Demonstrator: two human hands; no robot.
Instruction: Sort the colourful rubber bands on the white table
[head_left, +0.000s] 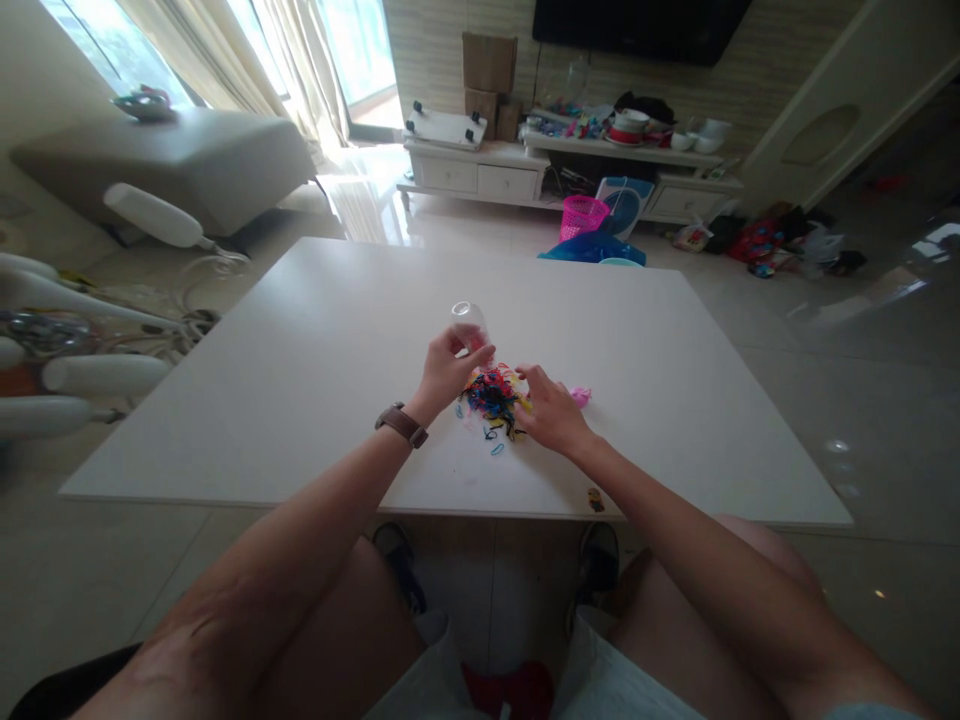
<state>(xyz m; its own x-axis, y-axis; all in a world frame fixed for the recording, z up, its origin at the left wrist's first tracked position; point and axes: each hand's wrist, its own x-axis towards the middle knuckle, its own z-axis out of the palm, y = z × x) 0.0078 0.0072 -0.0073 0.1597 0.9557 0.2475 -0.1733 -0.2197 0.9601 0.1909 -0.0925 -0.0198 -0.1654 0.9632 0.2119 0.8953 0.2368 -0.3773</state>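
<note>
A clear plastic jar [469,318] is tipped bottom-up over the table, with something reddish inside near its mouth. My left hand [452,365] grips it, fingers wrapped round its side. Below the jar lies a pile of small coloured rubber bands [495,392], mostly red, blue, black and yellow. A few loose bands are scattered toward me. My right hand [551,408] is at the pile's right edge, fingers spread and curved, with nothing visibly held. Just beyond it sits a small pink object [581,397], partly hidden by the hand.
The white table [337,330] extends to both sides. Near its front edge is a small sticker-like figure [595,499]. White lamp arms [105,375] stand close on the left. Beyond the far edge are a pink basket [583,215] and a low cabinet [480,178] carrying boxes and bowls.
</note>
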